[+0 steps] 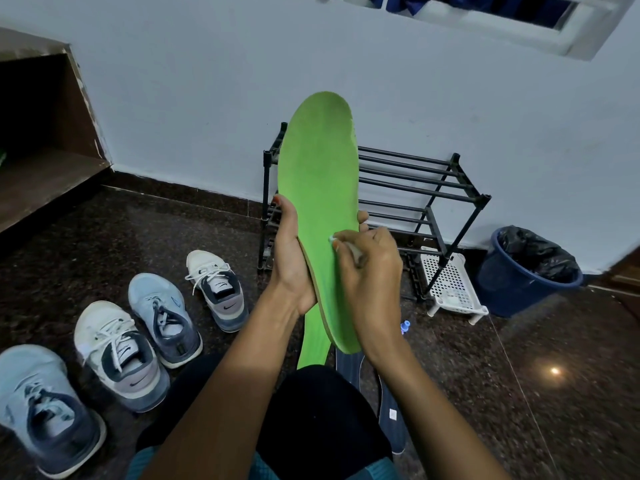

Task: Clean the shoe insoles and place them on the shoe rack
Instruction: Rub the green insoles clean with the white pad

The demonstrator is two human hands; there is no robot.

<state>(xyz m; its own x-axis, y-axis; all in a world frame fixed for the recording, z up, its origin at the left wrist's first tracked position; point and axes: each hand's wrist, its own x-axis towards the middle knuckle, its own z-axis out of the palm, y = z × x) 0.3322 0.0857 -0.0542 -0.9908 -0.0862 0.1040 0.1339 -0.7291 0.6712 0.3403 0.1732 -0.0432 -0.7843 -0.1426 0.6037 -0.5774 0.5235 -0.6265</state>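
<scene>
two hands (291, 258) on green insole (318, 188) | swoosh logo on sneaker (221, 289)

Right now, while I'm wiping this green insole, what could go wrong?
1. The left hand grips only the lower half of the green insole; the long free end may flex under pressure from the right hand and its white wipe.
2. A second green insole and dark insoles lie on the floor by your knee, easy to step on.
3. The shoe rack has open bars; a narrow insole could slip through.
</scene>
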